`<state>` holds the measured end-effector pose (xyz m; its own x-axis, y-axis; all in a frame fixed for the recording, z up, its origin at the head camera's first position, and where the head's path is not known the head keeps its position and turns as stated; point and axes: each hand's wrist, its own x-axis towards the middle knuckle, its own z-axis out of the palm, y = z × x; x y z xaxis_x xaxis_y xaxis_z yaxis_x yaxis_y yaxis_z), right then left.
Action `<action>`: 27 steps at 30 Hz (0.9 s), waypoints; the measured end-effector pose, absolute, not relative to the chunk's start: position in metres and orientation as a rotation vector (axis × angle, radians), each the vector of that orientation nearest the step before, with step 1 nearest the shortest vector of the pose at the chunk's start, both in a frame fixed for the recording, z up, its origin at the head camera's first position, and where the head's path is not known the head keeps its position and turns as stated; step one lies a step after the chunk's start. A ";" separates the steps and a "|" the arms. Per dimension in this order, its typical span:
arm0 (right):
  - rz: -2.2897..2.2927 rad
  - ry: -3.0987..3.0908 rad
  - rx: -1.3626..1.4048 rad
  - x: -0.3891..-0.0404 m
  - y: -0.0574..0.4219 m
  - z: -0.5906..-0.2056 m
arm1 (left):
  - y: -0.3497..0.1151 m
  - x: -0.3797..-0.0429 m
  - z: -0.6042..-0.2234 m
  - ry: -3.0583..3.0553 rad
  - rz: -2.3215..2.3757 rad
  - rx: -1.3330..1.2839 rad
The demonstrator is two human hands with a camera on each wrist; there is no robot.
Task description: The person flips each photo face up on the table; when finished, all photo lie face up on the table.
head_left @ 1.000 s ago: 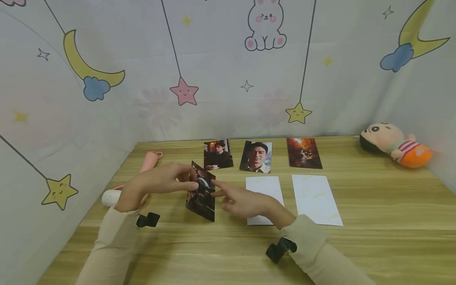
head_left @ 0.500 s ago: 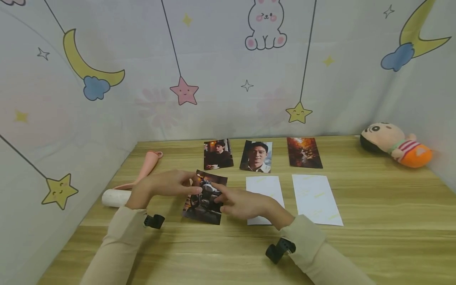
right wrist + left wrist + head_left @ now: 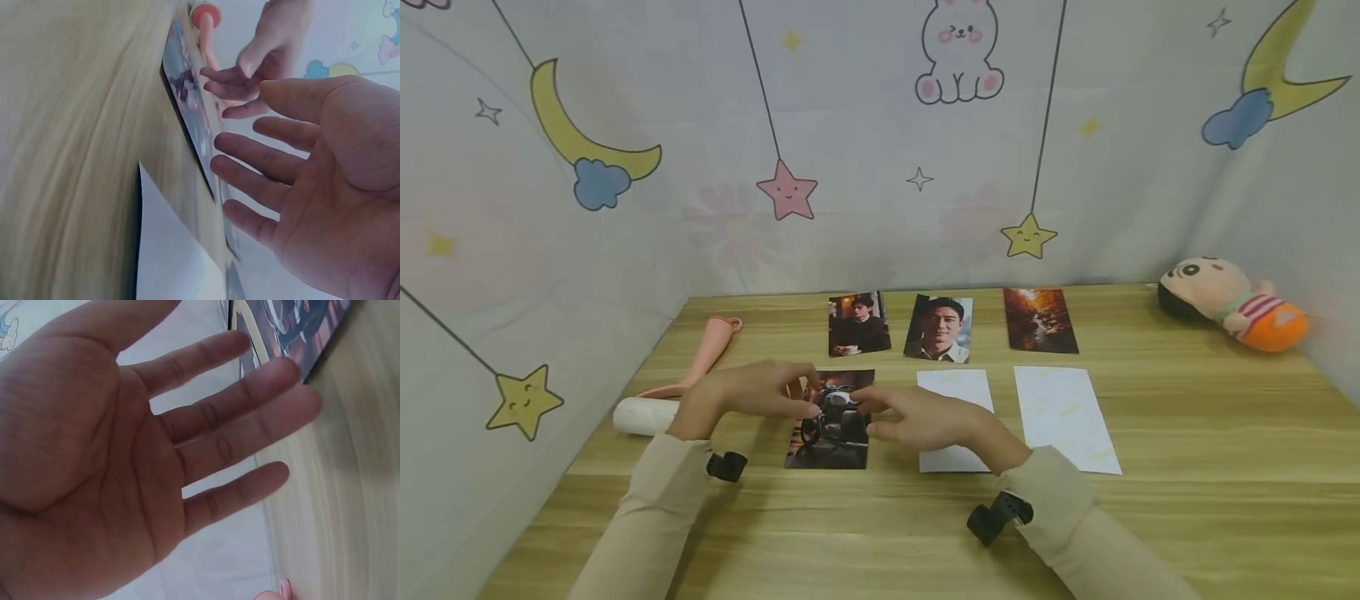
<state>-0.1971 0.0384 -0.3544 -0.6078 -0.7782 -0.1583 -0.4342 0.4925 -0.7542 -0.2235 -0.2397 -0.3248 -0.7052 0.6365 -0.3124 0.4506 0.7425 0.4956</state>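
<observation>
A motorcycle photo (image 3: 838,433) lies face up on the wooden table, in front of the row of face-up photos. My left hand (image 3: 760,390) hovers at its left side, fingers spread and relaxed, thumb over the picture. At the photo's right edge is my right hand (image 3: 925,417), its fingers loosely extended and nothing between them. In the left wrist view the left palm (image 3: 94,444) shows bare. The right wrist view shows the right palm (image 3: 350,175) bare too, with the motorcycle photo (image 3: 184,94) flat beyond the fingertips. Part of a white face-down card (image 3: 955,385) is hidden under the right hand and wrist.
Behind lie a seated-man photo (image 3: 859,325), a portrait photo (image 3: 938,329) and an autumn scene photo (image 3: 1041,321). Another white card (image 3: 1067,417) lies at right. A pink holder (image 3: 711,346) and white roll (image 3: 643,416) sit left; a plush doll (image 3: 1232,304) rests far right.
The motorcycle photo has gone from tilted up between both hands to flat on the table. Both hands have let go of it; the left moved slightly right and the fingers drew apart.
</observation>
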 end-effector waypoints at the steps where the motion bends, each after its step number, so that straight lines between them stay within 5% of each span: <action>1: -0.954 2.262 -0.998 -0.198 0.043 -0.354 | -0.238 -0.224 -0.325 2.481 0.543 0.856; 27: -0.864 2.349 -0.970 -0.206 0.155 -0.342 | -0.139 -0.221 -0.335 2.447 0.311 1.133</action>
